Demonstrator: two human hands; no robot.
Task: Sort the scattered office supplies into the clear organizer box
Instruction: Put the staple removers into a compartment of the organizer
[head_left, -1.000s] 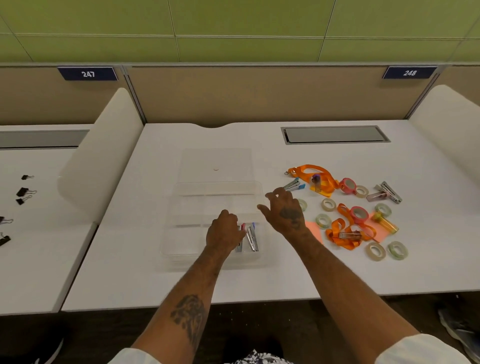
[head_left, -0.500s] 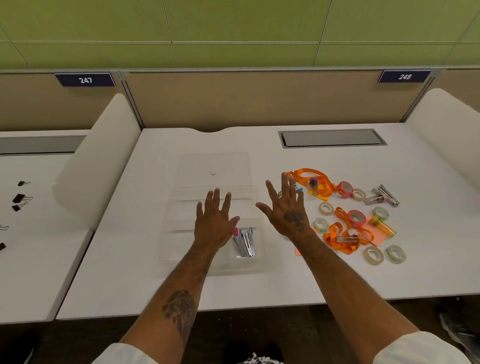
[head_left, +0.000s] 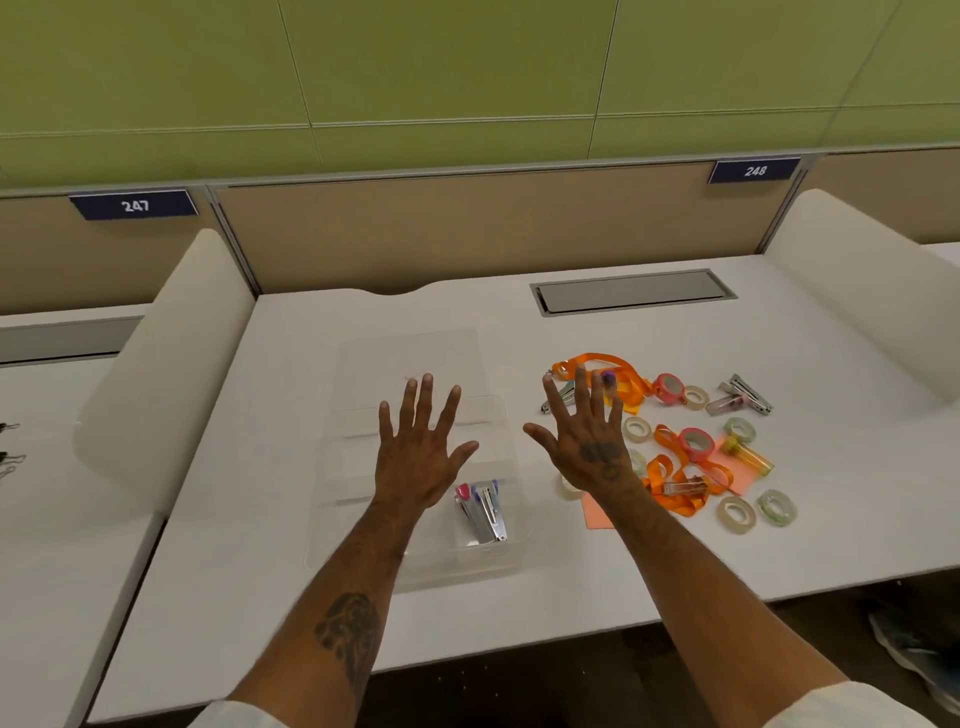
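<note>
The clear organizer box (head_left: 498, 558) lies on the white desk, its lid (head_left: 410, 358) flat behind it. Small staplers (head_left: 480, 512) lie in its front right compartment. My left hand (head_left: 418, 457) hovers over the box, fingers spread, holding nothing. My right hand (head_left: 589, 441) is spread just right of the box, also empty. Scattered to the right are orange lanyards (head_left: 626, 376), pink tape rolls (head_left: 696, 441), clear tape rolls (head_left: 735, 514), metal staplers (head_left: 743, 395), a yellow tube (head_left: 753, 457) and an orange sticky note (head_left: 597, 514).
White curved dividers (head_left: 156, 374) stand on both sides of the desk. A grey cable hatch (head_left: 634, 291) is set into the desk at the back right. Black binder clips (head_left: 10, 457) lie on the neighbouring desk at the left. A shoe (head_left: 914, 644) shows below right.
My left hand lifted out of the box's front compartment and opened flat. My right hand also spread its fingers and rose. The view tilted up.
</note>
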